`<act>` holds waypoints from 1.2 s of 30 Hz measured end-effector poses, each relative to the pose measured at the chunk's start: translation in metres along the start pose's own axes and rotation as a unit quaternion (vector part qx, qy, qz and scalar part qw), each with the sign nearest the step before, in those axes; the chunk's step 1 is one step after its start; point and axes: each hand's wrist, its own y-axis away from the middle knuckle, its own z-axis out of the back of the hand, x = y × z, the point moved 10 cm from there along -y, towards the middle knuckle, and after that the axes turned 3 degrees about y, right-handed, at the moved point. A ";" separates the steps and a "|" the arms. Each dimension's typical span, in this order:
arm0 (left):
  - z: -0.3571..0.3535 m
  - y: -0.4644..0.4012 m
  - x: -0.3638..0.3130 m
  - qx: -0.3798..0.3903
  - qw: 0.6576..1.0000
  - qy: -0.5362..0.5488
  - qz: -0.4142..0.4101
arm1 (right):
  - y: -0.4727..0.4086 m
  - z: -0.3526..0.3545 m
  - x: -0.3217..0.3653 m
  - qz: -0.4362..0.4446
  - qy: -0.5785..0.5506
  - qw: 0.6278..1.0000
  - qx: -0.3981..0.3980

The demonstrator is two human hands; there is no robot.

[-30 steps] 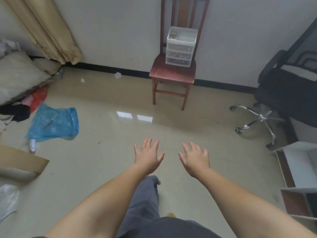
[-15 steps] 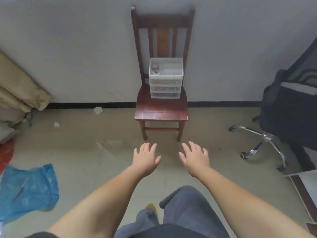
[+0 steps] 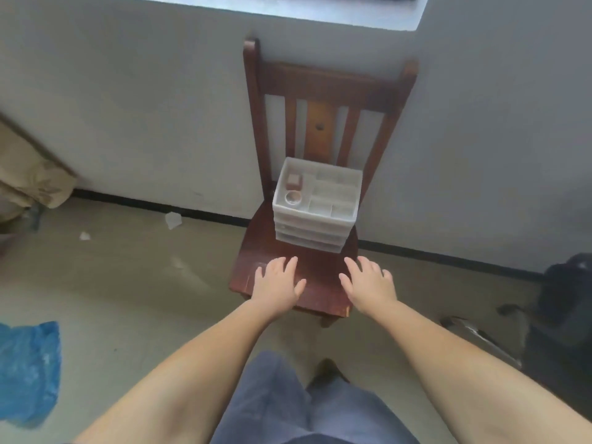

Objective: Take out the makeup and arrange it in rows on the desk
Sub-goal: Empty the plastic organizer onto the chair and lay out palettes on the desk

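Drawer organizer [image 3: 315, 209] sits at rear of wooden chair [image 3: 298, 277] seat, against the backrest. Left grip [image 3: 278, 283] and right grip [image 3: 368, 285] hover over seat front, fingers spread, empty, short of organizer.

View: one wide-angle camera worn on the person's head; there was no second view to share any part of the scene.
Facing: forward and steeply down toward a wooden chair [image 3: 298, 277] set against the wall.
Nearness: close to the chair; both forearms reached out from the bottom edge toward its seat.
Centre: the chair stood slightly right of centre, with a white drawer organizer [image 3: 315, 213] at the back of its seat.
Edges: the floor curved away left of the chair, and a window ledge showed above it.
Sharpness: slightly blurred throughout.
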 end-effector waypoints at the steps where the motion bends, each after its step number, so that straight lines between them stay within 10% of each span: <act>1: 0.007 -0.017 0.000 0.002 1.000 0.002 0.003 | -0.021 0.009 0.004 0.012 0.004 1.000 -0.002; 16: 0.068 -0.246 0.016 0.001 0.997 -0.067 -0.039 | -0.294 0.086 0.107 0.153 -0.060 0.986 -0.005; 36: 0.085 -0.229 0.016 -0.055 0.997 -0.043 -0.045 | -0.294 0.100 0.100 0.202 -0.007 0.978 -0.046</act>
